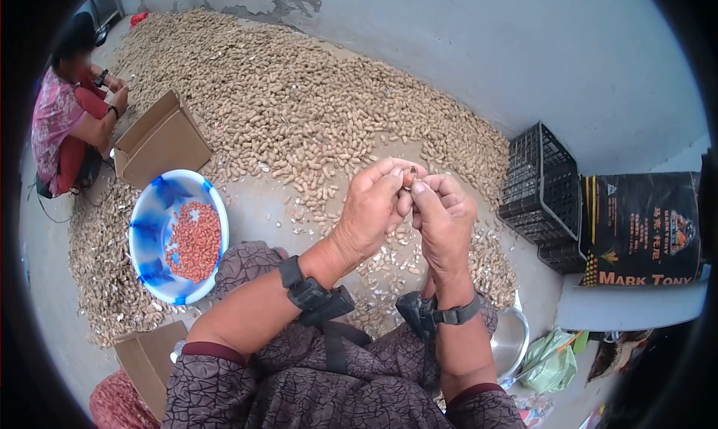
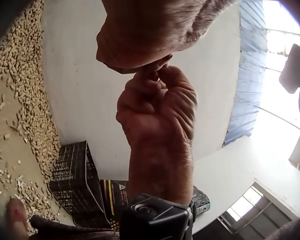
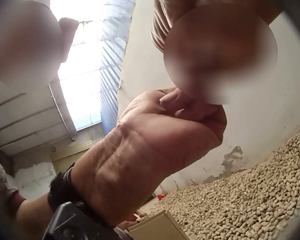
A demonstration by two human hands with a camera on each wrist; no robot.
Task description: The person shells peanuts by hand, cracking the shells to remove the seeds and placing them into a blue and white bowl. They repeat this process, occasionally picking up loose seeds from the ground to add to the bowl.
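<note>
In front of the body, both hands meet fingertip to fingertip at a small peanut (image 1: 408, 177), a reddish bit of it showing between the fingers. My left hand (image 1: 368, 208) pinches it between thumb and forefinger. The right hand (image 1: 446, 223) grips it from the other side, thumb against the curled fingers. In the left wrist view the right hand (image 2: 157, 112) points upward with bent fingers. The right wrist view has the left hand (image 3: 155, 132) with fingers curled in; a blur covers the contact there. Unshelled peanuts (image 1: 299, 107) lie heaped beyond the hands.
At left a blue-and-white basin (image 1: 137, 253) contains red peanut kernels (image 1: 194, 242). Empty shells (image 1: 112, 279) lie beside it, near a cardboard box (image 1: 168, 148). Another person (image 1: 63, 126) squats at far left. Black crates (image 1: 542, 182) and a metal bowl (image 1: 512, 339) stand at right.
</note>
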